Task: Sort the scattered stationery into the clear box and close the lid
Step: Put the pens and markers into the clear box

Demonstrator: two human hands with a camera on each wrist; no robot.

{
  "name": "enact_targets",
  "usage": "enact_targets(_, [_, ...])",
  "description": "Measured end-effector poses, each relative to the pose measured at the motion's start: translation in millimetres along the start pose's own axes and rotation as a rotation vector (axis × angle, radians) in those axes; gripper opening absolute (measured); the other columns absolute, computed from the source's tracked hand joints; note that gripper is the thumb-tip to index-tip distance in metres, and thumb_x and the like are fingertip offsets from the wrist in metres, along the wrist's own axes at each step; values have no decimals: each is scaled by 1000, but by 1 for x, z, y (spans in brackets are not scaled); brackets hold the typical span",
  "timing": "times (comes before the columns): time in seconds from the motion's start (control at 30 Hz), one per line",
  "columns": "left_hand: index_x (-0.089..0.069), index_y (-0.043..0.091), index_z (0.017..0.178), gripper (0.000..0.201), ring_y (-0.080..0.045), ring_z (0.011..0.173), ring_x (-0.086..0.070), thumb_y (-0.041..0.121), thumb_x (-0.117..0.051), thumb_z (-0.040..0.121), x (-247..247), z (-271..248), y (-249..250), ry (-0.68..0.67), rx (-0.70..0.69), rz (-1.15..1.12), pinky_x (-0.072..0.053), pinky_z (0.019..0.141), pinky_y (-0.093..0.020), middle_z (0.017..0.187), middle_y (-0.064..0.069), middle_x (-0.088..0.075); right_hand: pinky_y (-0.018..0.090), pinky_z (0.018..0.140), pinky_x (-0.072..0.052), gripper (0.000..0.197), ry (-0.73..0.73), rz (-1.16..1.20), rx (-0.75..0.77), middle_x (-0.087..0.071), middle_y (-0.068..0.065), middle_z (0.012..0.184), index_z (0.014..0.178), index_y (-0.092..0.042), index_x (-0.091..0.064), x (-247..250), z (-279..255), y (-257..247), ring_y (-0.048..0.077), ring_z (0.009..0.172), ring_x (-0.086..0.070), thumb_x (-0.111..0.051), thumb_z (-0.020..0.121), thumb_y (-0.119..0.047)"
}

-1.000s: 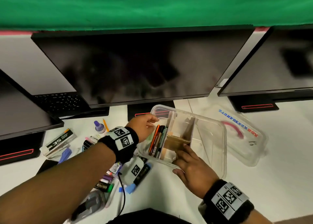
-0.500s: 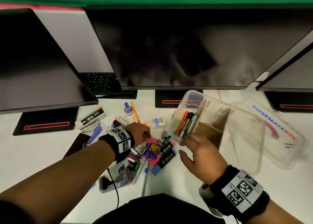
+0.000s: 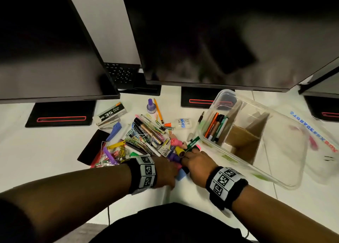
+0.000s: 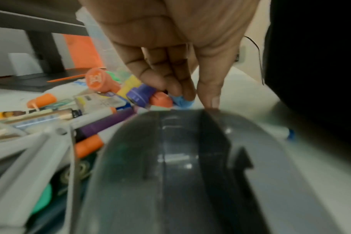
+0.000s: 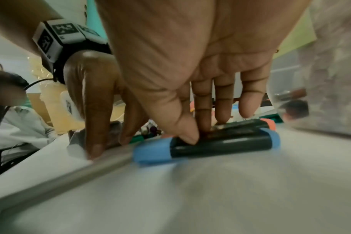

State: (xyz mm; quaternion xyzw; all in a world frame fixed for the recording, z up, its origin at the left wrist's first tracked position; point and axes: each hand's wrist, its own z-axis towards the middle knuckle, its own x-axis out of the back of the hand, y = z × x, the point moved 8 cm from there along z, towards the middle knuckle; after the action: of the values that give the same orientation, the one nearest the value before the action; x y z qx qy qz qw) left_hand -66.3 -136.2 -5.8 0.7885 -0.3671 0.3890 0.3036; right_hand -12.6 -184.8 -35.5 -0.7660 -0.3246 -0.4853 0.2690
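both my hands sit at the near edge of the tabletop (image 3: 55,151), side by side, so i can gather markers together. right hand (image 3: 199,164) pinches a black marker with blue caps (image 5: 205,146), thumb and fingers on its barrel. left hand (image 3: 166,171) has fingers curled down into the pile (image 3: 146,138); grip i cannot tell. clear box (image 3: 275,176) sits just right of the pile, open for drops, a few pens (image 3: 216,126) in its left compartment. lid (image 3: 315,132) lies off, far right.

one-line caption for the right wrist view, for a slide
Right hand pinches a black marker with blue ends on the white desk, left hand beside it.
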Motion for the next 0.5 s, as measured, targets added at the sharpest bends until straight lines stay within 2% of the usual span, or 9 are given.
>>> enact_targets(0.07, [-76, 32, 76, 13, -21, 79, -69, 28, -78, 65, -11, 4, -3, 36, -5, 98, -53, 61, -21, 82, 5, -73, 27, 53, -49, 26, -21, -20, 38, -63, -6, 70, 73, -26, -69, -8, -2, 0, 19, 66, -60, -78, 49, -20])
enact_targets(0.17, [-72, 23, 62, 11, -20, 66, -66, 28, -80, 57, -22, 13, -7, 55, -26, 172, -53, 50, -20, 66, 7, -66, 26, 55, -50, 29, -38, -7, 9, -64, -7, 70, 73, -26, -67, -11, -4, 3, 18, 67, -62, -77, 46, -21])
enact_targets(0.23, [-69, 21, 57, 13, -19, 63, -65, 26, -79, 52, -24, 16, -11, 70, -13, 210, -52, 48, -20, 61, 7, -64, 30, 70, -49, 31, -97, 55, -25, -65, -1, 84, 85, -22, -64, -7, -7, 2, 22, 80, -62, -71, 55, -18])
enact_targets(0.3, [-69, 21, 58, 12, -18, 61, -64, 25, -79, 52, -24, 16, -9, 57, -25, 230, -52, 51, -20, 58, 6, -64, 33, 86, -41, 31, -142, 146, -71, -59, 7, 106, 103, -17, -58, -2, -10, 5, 27, 98, -56, -59, 73, -13])
enact_targets(0.4, [-67, 24, 62, 19, -18, 60, -64, 24, -80, 49, -24, 17, -6, 50, -48, 261, -52, 58, -19, 56, 6, -64, 33, 84, -40, 32, -98, 267, -163, -53, 12, 114, 111, -11, -54, 5, -9, 15, 31, 104, -54, -49, 79, -5])
enact_targets(0.5, [-68, 29, 73, 20, -17, 61, -63, 29, -77, 55, -25, 19, -3, 86, -64, 261, -51, 62, -20, 58, 6, -63, 37, 88, -41, 39, 21, 322, -154, -50, 15, 119, 120, -8, -52, 8, -3, 15, 31, 109, -49, -46, 82, -3])
